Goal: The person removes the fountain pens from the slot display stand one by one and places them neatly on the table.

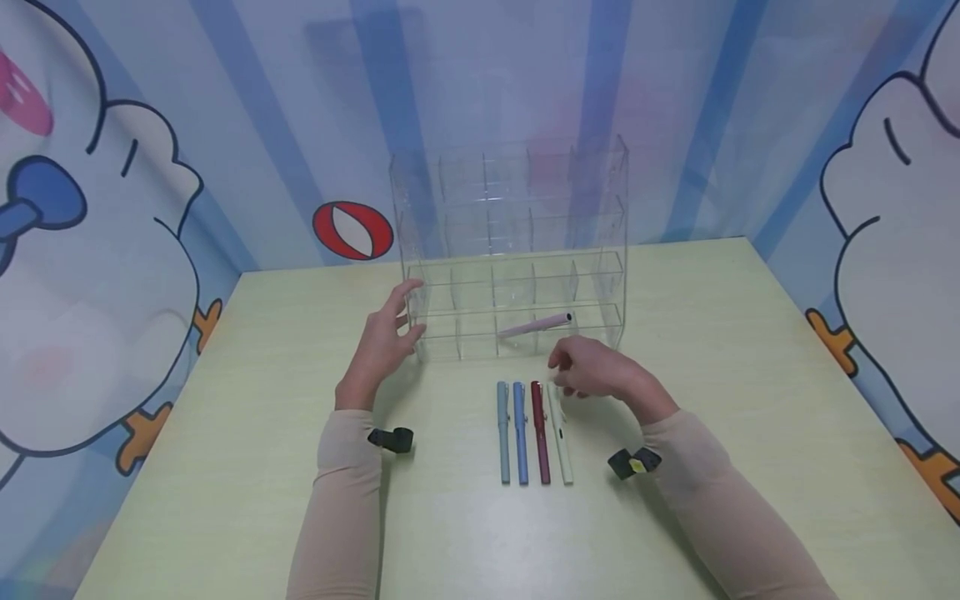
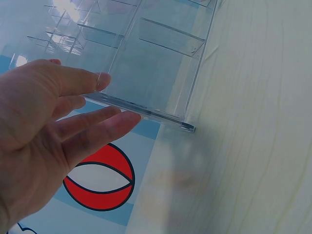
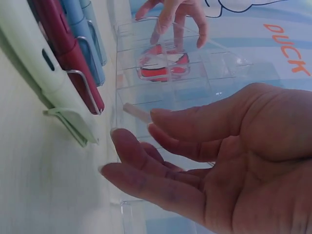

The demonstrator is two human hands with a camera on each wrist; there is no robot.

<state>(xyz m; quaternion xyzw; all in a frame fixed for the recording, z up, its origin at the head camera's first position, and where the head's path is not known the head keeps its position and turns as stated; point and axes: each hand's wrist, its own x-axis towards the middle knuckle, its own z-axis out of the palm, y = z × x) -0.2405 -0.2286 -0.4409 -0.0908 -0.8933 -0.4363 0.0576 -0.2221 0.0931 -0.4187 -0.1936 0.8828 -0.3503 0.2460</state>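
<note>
A clear acrylic rack (image 1: 512, 268) with divided tiers stands at the back of the table. My left hand (image 1: 381, 340) holds its left side, thumb and fingers on either side of the panel edge in the left wrist view. A pale pink pen (image 1: 536, 326) leans at a slant in the rack's lowest tier. In front, a teal pen (image 1: 503, 433), a blue pen (image 1: 521, 433), a dark red pen (image 1: 540, 433) and a pale green pen (image 1: 560, 435) lie side by side, clips uppermost or sideways. My right hand (image 1: 596, 368) hovers by the pale green pen's cap, fingers loosely bent, holding nothing.
The pale table (image 1: 225, 467) ends at a cartoon-printed backdrop (image 1: 285, 108) behind and on both sides. Upper tiers of the rack rise above both hands, and their transparent dividers are hard to make out.
</note>
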